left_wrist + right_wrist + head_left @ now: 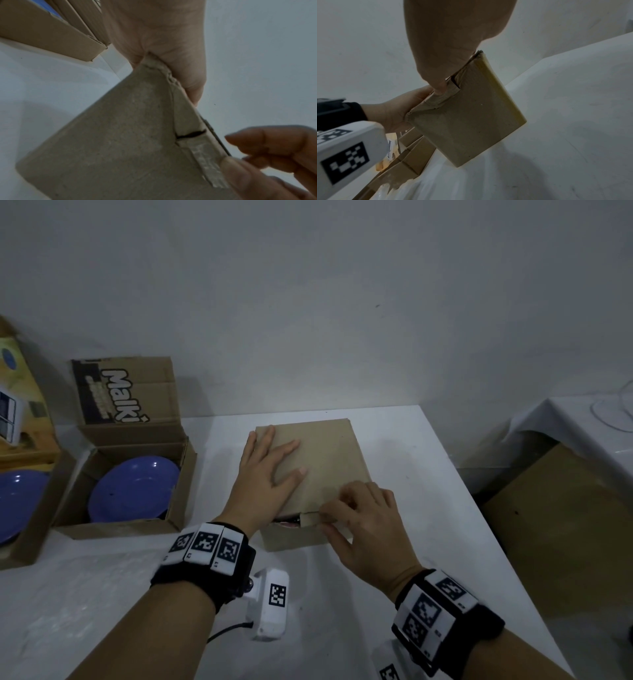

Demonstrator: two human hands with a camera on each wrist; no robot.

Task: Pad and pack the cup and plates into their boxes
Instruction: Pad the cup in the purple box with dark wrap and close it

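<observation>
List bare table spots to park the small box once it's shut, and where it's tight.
Bare: white table right of the small box, out to the table's right edge; also the strip behind it by the wall. Left front is partly free, with clear plastic lying there. Tight: the left side, where the Malki box with a blue plate sits beside another plate box; left hand and right hand are on the small box.

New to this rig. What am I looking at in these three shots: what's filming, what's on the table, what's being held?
No robot: a person wears a head camera plus one on each wrist. The head view looks down at a white table. The left hand lies flat on the lid of a small brown box. The right hand pinches the lid's front tuck flap. Further left, two open boxes each hold a blue plate. The wrist views show the same small box up close.
</observation>
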